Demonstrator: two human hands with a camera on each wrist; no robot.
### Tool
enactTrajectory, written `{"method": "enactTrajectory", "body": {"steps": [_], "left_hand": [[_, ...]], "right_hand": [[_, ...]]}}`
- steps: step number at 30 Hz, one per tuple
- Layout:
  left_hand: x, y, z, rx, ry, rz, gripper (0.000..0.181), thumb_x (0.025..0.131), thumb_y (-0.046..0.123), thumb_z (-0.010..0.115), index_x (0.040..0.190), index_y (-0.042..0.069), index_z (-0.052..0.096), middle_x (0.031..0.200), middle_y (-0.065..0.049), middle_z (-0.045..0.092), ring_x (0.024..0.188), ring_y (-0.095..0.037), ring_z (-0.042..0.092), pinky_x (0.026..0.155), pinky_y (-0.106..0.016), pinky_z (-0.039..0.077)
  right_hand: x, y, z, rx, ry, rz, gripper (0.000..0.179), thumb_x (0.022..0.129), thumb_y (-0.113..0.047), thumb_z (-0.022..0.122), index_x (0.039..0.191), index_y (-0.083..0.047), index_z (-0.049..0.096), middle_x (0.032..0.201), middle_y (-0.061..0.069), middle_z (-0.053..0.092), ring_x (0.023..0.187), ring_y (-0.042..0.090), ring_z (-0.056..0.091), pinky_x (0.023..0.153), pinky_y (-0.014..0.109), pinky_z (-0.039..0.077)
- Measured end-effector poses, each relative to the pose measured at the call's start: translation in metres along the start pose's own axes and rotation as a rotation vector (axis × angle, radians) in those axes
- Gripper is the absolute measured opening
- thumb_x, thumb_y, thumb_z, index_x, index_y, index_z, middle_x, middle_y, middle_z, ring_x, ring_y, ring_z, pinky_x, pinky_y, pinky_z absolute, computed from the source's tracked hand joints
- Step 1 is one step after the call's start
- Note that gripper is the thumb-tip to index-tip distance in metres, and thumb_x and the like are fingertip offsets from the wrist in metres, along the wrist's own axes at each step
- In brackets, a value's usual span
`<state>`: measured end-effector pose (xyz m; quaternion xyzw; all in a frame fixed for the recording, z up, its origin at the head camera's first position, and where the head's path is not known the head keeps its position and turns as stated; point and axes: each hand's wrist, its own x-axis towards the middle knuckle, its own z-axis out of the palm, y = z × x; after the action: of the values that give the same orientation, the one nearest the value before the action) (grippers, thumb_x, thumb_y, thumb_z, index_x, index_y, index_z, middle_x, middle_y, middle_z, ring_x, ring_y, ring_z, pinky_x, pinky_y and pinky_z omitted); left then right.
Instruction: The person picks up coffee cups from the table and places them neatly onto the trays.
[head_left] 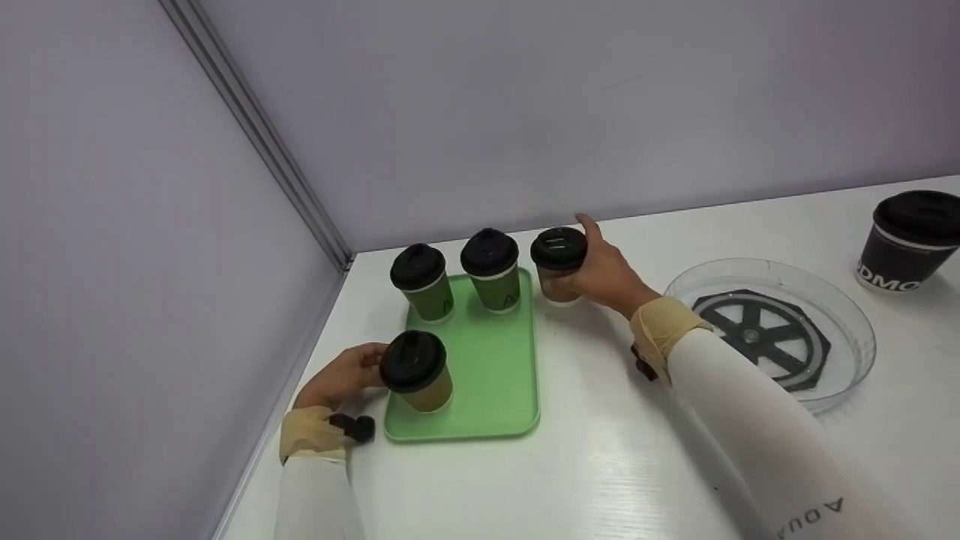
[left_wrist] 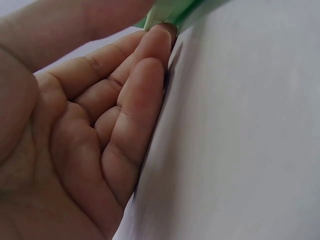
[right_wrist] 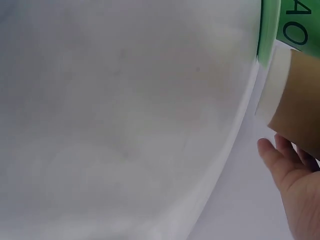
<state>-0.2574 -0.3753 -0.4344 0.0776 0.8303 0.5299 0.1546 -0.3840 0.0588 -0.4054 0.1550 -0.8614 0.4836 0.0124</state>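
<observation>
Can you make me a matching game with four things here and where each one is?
Things:
1. Green rectangular tray
2. Clear round dish
3. Black paper cup with white letters
4. Right hand

Places:
A. Around a brown paper cup with a black lid
B. Farthest right in the head view
C. Under two green paper cups
D. Partly hidden by the right white sleeve

Pairs: 1-C, 2-D, 3-B, 4-A

Green tray (head_left: 491, 367) — black-lidded brown cups (head_left: 424, 394) — black-lidded, dark-lettered green cups (head_left: 496, 291)
</observation>
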Motion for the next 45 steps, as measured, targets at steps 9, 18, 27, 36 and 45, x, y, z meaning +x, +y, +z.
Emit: {"method": "enactTrajectory", "body": {"steps": [9, 18, 27, 36, 45], "left_hand": [[0.000, 0.002, 0.001, 0.040, 0.043, -0.042, 0.048, 0.087, 0.008, 0.071, 0.130, -0.004, 0.055, 0.114, -0.010, 0.065, 0.105, -0.021, 0.060, 0.089, -0.035, 0.046], [0.000, 0.002, -0.004, 0.042, 0.034, -0.038, 0.050, 0.087, 0.009, 0.072, 0.131, -0.005, 0.054, 0.118, -0.012, 0.064, 0.106, -0.021, 0.060, 0.090, -0.035, 0.046], [0.000, 0.002, -0.004, 0.057, 0.022, -0.009, 0.044, 0.087, 0.008, 0.072, 0.128, -0.003, 0.057, 0.117, -0.011, 0.065, 0.106, -0.021, 0.060, 0.090, -0.035, 0.046], [0.000, 0.000, -0.005, 0.019, 0.020, -0.020, 0.047, 0.087, 0.009, 0.072, 0.129, -0.004, 0.056, 0.114, -0.010, 0.065, 0.104, -0.021, 0.059, 0.089, -0.035, 0.047], [0.002, 0.000, -0.005, -0.018, 0.009, -0.012, 0.047, 0.087, 0.006, 0.072, 0.130, -0.004, 0.056, 0.113, -0.010, 0.066, 0.103, -0.021, 0.060, 0.089, -0.036, 0.047]], "right_hand": [[-0.002, 0.002, -0.005, -0.006, -0.008, -0.034, 0.111, 0.067, -0.044, 0.088, 0.153, -0.023, 0.020, 0.131, 0.011, 0.054, 0.117, 0.028, 0.053, 0.099, 0.048, 0.039], [-0.004, 0.004, -0.006, 0.004, 0.015, -0.066, 0.119, 0.065, -0.044, 0.089, 0.154, -0.025, 0.013, 0.132, 0.013, 0.053, 0.121, 0.029, 0.049, 0.102, 0.052, 0.034], [-0.007, 0.003, -0.009, 0.020, -0.033, -0.019, 0.120, 0.069, -0.044, 0.086, 0.156, -0.021, 0.006, 0.132, 0.017, 0.050, 0.116, 0.031, 0.051, 0.100, 0.051, 0.036], [-0.008, 0.005, -0.011, 0.081, -0.039, -0.024, 0.121, 0.064, -0.044, 0.090, 0.153, -0.014, 0.015, 0.132, 0.015, 0.050, 0.119, 0.030, 0.048, 0.100, 0.050, 0.036], [-0.009, 0.004, -0.013, 0.136, -0.099, -0.059, 0.103, 0.074, -0.023, 0.081, 0.152, -0.015, 0.014, 0.126, 0.019, 0.048, 0.108, 0.033, 0.051, 0.093, 0.048, 0.041]]}}
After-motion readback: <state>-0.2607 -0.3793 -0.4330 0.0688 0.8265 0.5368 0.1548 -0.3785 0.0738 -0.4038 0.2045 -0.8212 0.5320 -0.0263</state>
